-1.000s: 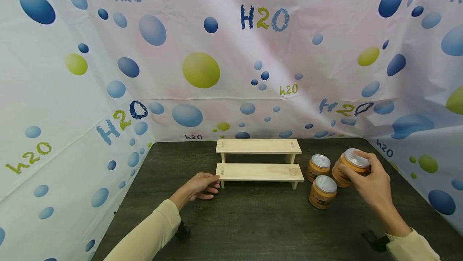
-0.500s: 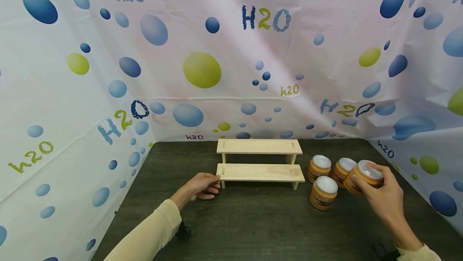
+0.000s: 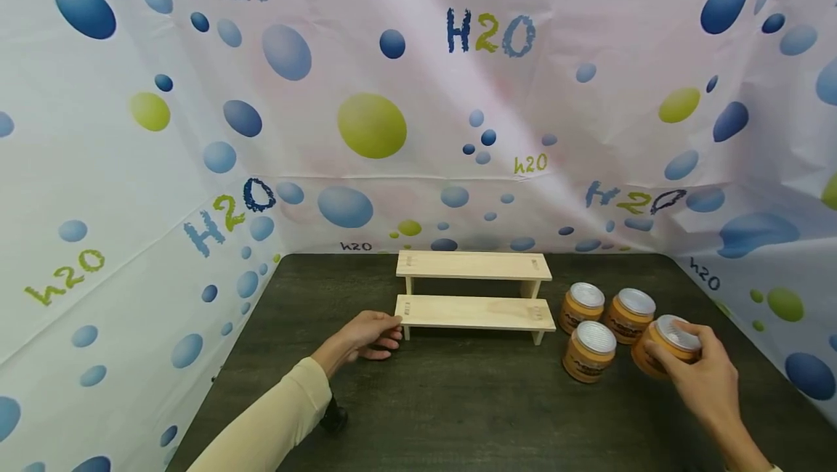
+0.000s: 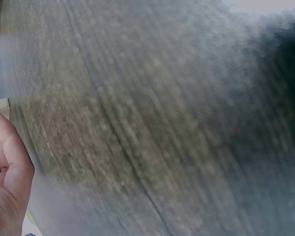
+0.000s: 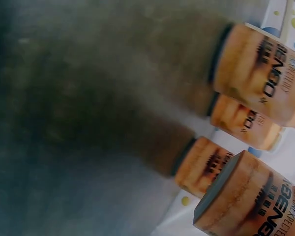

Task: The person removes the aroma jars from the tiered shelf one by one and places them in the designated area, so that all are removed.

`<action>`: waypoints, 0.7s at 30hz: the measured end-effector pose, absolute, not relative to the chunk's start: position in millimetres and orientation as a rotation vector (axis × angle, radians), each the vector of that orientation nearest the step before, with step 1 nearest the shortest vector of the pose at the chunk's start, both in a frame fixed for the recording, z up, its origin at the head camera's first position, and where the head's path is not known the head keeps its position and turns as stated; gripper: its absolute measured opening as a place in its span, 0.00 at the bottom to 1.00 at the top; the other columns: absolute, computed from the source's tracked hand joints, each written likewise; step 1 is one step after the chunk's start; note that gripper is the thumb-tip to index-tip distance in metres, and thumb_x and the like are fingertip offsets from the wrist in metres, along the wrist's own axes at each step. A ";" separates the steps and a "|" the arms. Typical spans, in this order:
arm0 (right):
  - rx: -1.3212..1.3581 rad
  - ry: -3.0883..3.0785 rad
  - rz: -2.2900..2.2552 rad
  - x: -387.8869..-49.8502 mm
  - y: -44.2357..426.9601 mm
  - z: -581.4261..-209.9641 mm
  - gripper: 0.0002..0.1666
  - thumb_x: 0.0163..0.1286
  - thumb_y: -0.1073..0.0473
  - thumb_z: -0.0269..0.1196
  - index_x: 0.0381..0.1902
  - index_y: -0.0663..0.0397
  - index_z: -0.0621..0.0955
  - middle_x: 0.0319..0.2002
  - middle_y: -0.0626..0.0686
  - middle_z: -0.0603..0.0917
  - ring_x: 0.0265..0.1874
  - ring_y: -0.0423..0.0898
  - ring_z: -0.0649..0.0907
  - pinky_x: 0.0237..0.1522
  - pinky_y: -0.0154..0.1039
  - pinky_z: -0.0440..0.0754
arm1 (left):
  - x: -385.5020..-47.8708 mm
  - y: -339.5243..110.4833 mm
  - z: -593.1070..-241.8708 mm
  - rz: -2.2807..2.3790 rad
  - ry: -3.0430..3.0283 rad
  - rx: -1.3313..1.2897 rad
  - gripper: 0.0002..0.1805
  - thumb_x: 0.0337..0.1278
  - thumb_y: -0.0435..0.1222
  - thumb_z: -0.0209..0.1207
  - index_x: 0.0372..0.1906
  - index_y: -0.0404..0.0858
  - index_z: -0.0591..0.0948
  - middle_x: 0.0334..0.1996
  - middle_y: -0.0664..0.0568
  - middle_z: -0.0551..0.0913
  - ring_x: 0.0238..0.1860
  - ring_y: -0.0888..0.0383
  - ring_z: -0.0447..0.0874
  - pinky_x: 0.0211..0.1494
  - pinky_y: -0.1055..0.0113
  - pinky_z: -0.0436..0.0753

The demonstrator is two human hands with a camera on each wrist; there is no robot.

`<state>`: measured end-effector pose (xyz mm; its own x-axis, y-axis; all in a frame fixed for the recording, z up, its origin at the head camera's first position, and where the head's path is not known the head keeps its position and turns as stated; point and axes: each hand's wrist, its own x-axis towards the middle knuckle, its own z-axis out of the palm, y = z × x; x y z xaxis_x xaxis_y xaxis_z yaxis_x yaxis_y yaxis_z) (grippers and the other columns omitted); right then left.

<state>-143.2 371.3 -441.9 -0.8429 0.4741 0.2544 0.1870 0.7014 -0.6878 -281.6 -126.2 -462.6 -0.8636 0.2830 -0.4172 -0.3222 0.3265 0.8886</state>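
My right hand (image 3: 709, 377) grips an orange jar (image 3: 654, 359) with a pale ridged lid, fingers and thumb around its upper part. In the right wrist view this jar (image 5: 250, 201) is at the lower right; whether its base touches the table cannot be told. Three similar orange jars (image 3: 584, 306), (image 3: 629, 318), (image 3: 589, 354) stand upright to its left. With its fingertips, my left hand (image 3: 366, 335) pinches the left end of the lower step of a two-step wooden shelf (image 3: 475, 311). Only part of that hand (image 4: 10, 172) shows in the left wrist view.
The shelf's upper step (image 3: 474, 265) lies behind the lower one, near the back edge of the dark wooden table (image 3: 471, 399). A white sheet (image 3: 301, 131) printed with blue and green dots hangs behind and along both sides.
My right hand has carried the jar rightward and toward me, away from the other three, and lowered it. My left hand stays at the shelf's end. The head view has shifted slightly.
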 end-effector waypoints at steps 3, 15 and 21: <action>-0.543 -2.522 0.964 -146.5 372.6 -448.6 0.42 0.68 0.44 0.67 0.69 0.64 0.67 0.60 0.74 0.71 0.52 0.69 0.75 0.35 0.41 0.75 | -281.1 -128.3 -462.6 1.571 2.093 -0.035 0.21 0.74 0.49 0.55 0.48 0.34 0.83 0.36 0.52 0.84 0.30 0.64 0.84 0.33 0.69 0.88; -0.664 -2.564 0.992 -148.9 379.5 -464.3 0.43 0.69 0.46 0.66 0.70 0.66 0.64 0.62 0.76 0.68 0.55 0.72 0.73 0.46 0.64 0.76 | -281.8 -121.8 -462.5 1.550 2.102 0.007 0.20 0.74 0.49 0.55 0.47 0.35 0.83 0.38 0.51 0.85 0.32 0.63 0.85 0.36 0.66 0.90; -0.606 -2.612 0.996 -157.2 374.9 -466.0 0.42 0.70 0.47 0.66 0.69 0.68 0.64 0.63 0.78 0.66 0.58 0.75 0.71 0.50 0.68 0.74 | -279.5 -126.9 -461.7 1.562 2.108 -0.014 0.20 0.74 0.49 0.55 0.46 0.34 0.83 0.38 0.50 0.85 0.31 0.63 0.85 0.35 0.66 0.90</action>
<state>-157.2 374.9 -466.0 -0.8727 0.4760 0.1090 0.2824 0.6741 -0.6826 -279.5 -126.9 -461.7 -0.8687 0.2869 -0.4038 -0.3027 0.3378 0.8912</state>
